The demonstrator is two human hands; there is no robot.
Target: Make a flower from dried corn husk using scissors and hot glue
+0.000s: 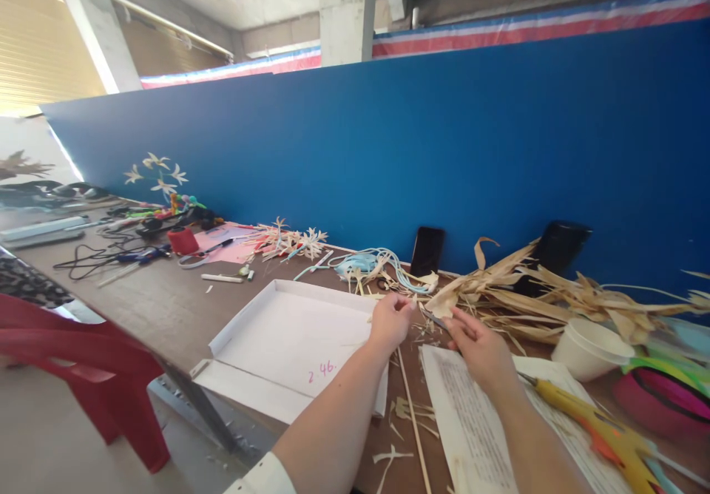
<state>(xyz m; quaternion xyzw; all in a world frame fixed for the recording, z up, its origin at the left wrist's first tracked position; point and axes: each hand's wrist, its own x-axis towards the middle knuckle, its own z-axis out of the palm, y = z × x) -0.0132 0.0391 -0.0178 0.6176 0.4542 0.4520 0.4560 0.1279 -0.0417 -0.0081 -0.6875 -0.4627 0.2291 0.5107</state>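
My left hand (pixel 390 322) is closed in a pinch above the right edge of a white box lid (pixel 260 384). A small pale piece of dried husk (pixel 413 299) shows at its fingertips. To the right, my right hand (pixel 478 347) is closed around a slim grey metal tool (pixel 435 321); only a short length shows, so I cannot tell its exact kind. Just beyond the tool is a pale husk strip (pixel 444 303), beside a heap of dried corn husks (pixel 499 287). Printed paper (pixel 460 420) lies beneath my right hand, and a thin stick (pixel 413 420) lies between my forearms.
A yellow glue gun (pixel 588 416), a white cup (pixel 591 350) and a pink bowl (pixel 660 405) are at the right. Phones (pixel 427 251) lean against the blue partition (pixel 344 154). Husk flowers (pixel 291 241) lie farther left. A red chair (pixel 105 376) stands by the table.
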